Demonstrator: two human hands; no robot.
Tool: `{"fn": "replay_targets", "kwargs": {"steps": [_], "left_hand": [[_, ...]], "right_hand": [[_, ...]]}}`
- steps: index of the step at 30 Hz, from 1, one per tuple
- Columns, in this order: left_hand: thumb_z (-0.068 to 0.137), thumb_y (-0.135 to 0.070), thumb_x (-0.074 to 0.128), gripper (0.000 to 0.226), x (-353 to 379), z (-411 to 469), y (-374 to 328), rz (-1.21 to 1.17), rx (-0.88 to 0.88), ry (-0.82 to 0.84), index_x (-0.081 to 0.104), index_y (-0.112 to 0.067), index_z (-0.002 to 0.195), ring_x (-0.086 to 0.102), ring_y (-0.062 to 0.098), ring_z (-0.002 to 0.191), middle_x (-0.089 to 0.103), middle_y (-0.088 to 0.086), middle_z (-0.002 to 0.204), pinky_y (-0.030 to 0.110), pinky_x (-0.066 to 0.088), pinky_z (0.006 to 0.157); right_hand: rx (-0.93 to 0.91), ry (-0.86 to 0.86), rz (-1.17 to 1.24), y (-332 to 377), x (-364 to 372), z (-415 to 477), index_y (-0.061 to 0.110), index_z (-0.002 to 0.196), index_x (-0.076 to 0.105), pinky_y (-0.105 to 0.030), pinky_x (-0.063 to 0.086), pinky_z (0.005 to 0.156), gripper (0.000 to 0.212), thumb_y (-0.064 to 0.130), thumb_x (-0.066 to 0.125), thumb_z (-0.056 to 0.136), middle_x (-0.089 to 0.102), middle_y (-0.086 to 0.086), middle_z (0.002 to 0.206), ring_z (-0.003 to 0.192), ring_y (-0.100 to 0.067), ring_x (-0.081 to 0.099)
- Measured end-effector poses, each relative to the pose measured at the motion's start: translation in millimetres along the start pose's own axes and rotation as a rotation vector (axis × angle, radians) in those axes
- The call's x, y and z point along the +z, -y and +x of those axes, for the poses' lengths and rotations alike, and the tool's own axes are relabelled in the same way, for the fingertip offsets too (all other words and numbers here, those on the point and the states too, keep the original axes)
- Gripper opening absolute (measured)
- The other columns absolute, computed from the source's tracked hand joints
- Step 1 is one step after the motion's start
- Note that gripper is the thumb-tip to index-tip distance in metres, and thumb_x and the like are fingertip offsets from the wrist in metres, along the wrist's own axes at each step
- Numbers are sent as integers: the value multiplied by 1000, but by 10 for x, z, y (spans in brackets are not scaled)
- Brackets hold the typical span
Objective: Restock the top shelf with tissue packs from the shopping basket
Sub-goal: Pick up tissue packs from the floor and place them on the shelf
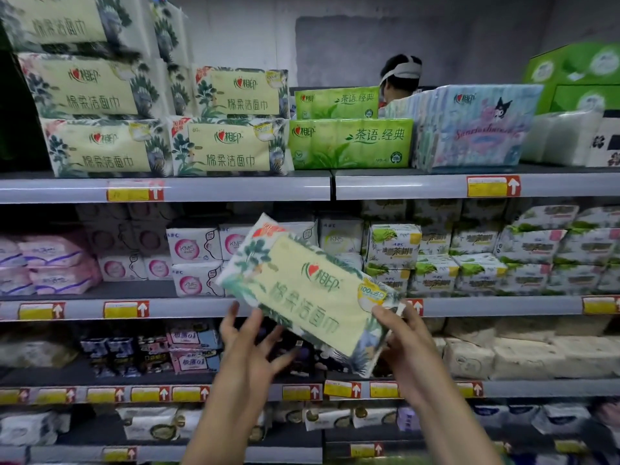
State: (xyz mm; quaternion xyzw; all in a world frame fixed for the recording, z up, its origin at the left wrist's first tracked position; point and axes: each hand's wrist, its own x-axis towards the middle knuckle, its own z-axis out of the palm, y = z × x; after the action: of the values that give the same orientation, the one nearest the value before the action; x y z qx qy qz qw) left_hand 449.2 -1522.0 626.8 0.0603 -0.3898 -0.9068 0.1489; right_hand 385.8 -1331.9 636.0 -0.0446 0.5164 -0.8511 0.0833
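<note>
Pack's up in the air, folks: one tissue pack point(312, 290) hangs in front of the middle shelves, well below the top shelf point(235, 189), w/ its printed yellow face toward the camera. Right grip point(402, 337) has it, thumb on the front and fingers curled behind the lower-right end, so that's a firm pinch on the short edge. Left grip point(248, 347) is open w/ fingers spread, right under the pack's lower-left long edge; can't tell if the fingertips actually touch the wrap or sit just shy of it. The long axis runs on a diagonal: the red-tagged corner is high and left, the gripped end low and right, so the text reads downhill. The target lies straight up from that high corner, where the matching two-high stack point(231, 122) sits on the top shelf. The three-high stack point(100, 105) is to its left and the green packs point(349, 142) to its right. The shelved ones all lie w/ the long axis level along the shelf edge, face out. So my read: the pack needs lifting plus leveling, w/ the low right end coming up. Left grip is nearer the stack side and prob. best placed to steady the free end. Shopping basket isn't in view.
</note>
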Motion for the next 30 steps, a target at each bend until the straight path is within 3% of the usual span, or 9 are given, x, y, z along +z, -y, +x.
{"fn": "replay_targets", "kwargs": {"steps": [4, 7, 9, 11, 18, 21, 23, 25, 30], "left_hand": [[35, -48, 95, 127, -215, 70, -286, -10, 31, 23, 33, -30, 145, 60, 36, 115, 56, 17, 135, 45, 57, 69], [36, -48, 94, 123, -238, 66, -361, 101, 14, 70, 38, -22, 143, 64, 36, 106, 57, 18, 133, 37, 57, 61], [31, -49, 94, 120, -175, 36, -325, 179, 6, 107, 48, -17, 136, 67, 32, 102, 64, 15, 125, 37, 59, 65], [26, -49, 95, 118, -112, 26, -254, 189, 45, 82, 53, -15, 131, 67, 30, 105, 67, 12, 121, 40, 59, 79], [24, -46, 94, 110, 88, -18, -71, 116, 118, -2, 59, -13, 123, 69, 24, 101, 70, 10, 115, 36, 58, 81], [26, -49, 93, 106, 155, -60, -12, 110, 138, -25, 61, -15, 121, 68, 23, 100, 69, 9, 118, 29, 57, 74], [27, -50, 93, 112, 197, -95, 19, 115, 144, -51, 58, -14, 126, 65, 22, 99, 67, 10, 121, 25, 56, 66], [29, -49, 93, 114, 236, -145, 48, 127, 157, -65, 54, -13, 131, 67, 22, 99, 67, 11, 121, 23, 57, 66], [68, -30, 68, 58, 332, -267, 109, 127, 163, -90, 59, -15, 123, 67, 20, 97, 70, 8, 116, 23, 57, 70]], "right_hand": [[-21, 62, -63, 234, -111, 106, 24, 117, 50, -42, 44, 96, 96, 42, 93, 33, 53, -8, 131, 114, -25, 54], [-78, 87, -79, 456, -86, 162, 26, 104, 52, -22, 50, 72, 57, 37, 82, 57, 60, 5, 102, 84, -2, 59], [-96, 92, -127, 585, -88, 199, 27, 107, 49, -14, 46, 60, 34, 23, 67, 79, 57, 12, 91, 72, 5, 56], [-112, 106, -190, 663, -89, 199, 32, 99, 50, -15, 46, 60, 25, 17, 62, 83, 59, 12, 90, 70, 3, 62], [-148, 134, -235, 684, -158, 32, 37, 90, 54, -11, 45, 65, 11, 31, 61, 84, 59, 16, 96, 68, 16, 60], [-136, 186, -214, 658, -236, -34, 44, 102, 50, -24, 41, 91, 33, 40, 62, 71, 56, 20, 107, 98, 3, 58], [-141, 208, -187, 653, -304, -54, 46, 114, 42, -28, 34, 98, 54, 44, 66, 65, 51, 23, 113, 113, -4, 48], [-147, 191, -175, 652, -346, -77, 47, 109, 48, -31, 36, 102, 64, 57, 77, 52, 51, 20, 124, 122, -8, 47], [-140, 143, -189, 659, -416, -76, 59, 85, 63, -38, 45, 100, 61, 73, 80, 28, 59, 12, 128, 117, -10, 57]]}}
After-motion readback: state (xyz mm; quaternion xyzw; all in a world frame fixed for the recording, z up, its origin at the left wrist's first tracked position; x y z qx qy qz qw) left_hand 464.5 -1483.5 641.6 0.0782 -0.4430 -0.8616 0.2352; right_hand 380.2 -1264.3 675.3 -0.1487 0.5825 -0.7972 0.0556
